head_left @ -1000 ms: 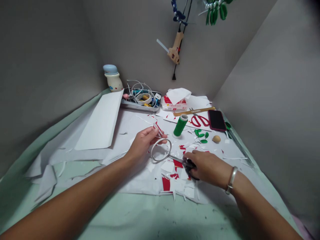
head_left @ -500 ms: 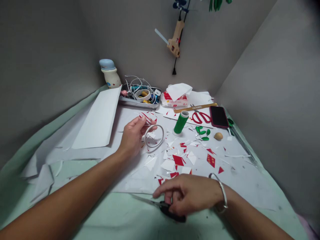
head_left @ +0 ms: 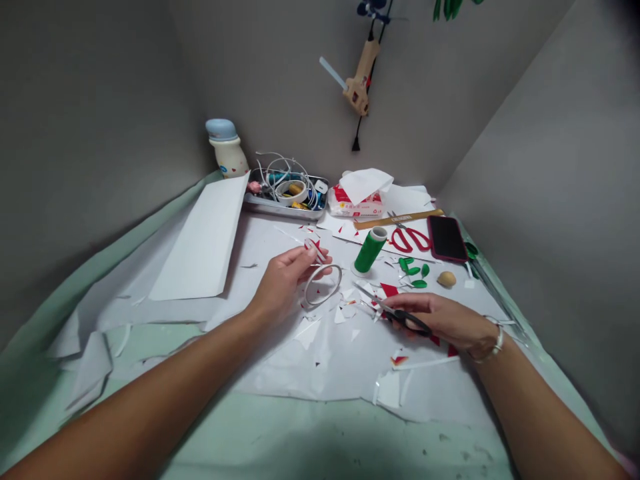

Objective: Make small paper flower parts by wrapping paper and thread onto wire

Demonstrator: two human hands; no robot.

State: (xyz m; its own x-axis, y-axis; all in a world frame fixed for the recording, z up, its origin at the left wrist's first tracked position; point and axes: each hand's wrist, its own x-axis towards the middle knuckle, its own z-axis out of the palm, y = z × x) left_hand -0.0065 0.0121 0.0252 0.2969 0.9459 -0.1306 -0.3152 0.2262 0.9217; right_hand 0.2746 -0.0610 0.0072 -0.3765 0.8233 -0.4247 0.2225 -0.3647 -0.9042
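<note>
Two bare hands work close together over a litter of paper scraps, all of it seen from the one head-worn view. The left hand [head_left: 287,283] is raised off the counter [head_left: 300,433], its fingers [head_left: 320,265] pinched around a narrow white paper loop [head_left: 320,304] and a small red-and-white scrap [head_left: 314,249], with the loop sitting against them. The right hand [head_left: 433,317] has its fingers clenched through black-handled scissors [head_left: 413,322], the blades pointing toward the loop and lying just over a red paper scrap [head_left: 389,289]. Nearby stand a green thread spool [head_left: 369,250] and green paper leaves [head_left: 413,270]; farther off lie red-handled scissors [head_left: 411,240] and a phone [head_left: 447,238]. The likeliest trouble, to my eye, is the sharp tips: a careless reach could nick the loop or the left fingers. A tight pinch could crease the thin loop, and a sweeping wrist could scatter the loose scraps.
</note>
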